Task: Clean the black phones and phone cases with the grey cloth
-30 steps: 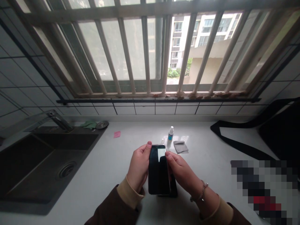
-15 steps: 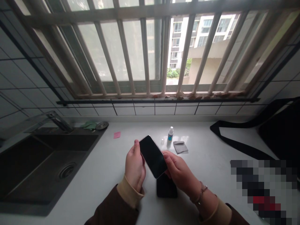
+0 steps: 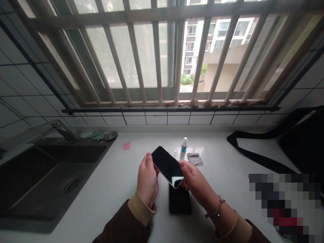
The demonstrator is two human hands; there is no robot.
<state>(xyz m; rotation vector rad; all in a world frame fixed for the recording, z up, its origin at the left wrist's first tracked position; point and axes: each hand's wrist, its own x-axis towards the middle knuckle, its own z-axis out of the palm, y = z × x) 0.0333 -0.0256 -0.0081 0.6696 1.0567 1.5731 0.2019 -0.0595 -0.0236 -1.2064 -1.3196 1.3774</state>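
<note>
A smartphone (image 3: 165, 164) with a dark screen is held tilted above the counter. My left hand (image 3: 147, 175) grips its left end, thumb along the edge. At the lower right end, my right hand (image 3: 191, 173) has its thumb on the phone's edge. A patch of light reflects in the screen's lower corner. Underneath, a flat black object (image 3: 179, 201) lies on the counter, partly covered by the phone and my right hand. Beyond the phone stand a small white bottle with a blue label (image 3: 184, 145) and a folded grey cloth (image 3: 194, 159).
A dark sink (image 3: 53, 222) with a faucet (image 3: 64, 131) occupies the left. A pink note (image 3: 126, 146) lies on the white counter (image 3: 217, 145). On the right are a black bag (image 3: 301, 141) with its strap and a blurred-out patch. A barred window (image 3: 152, 60) is behind.
The phone has turned to lie more level across, its lower right end rising a little. A bright reflection now shows on its screen. Both hands still hold it.
</note>
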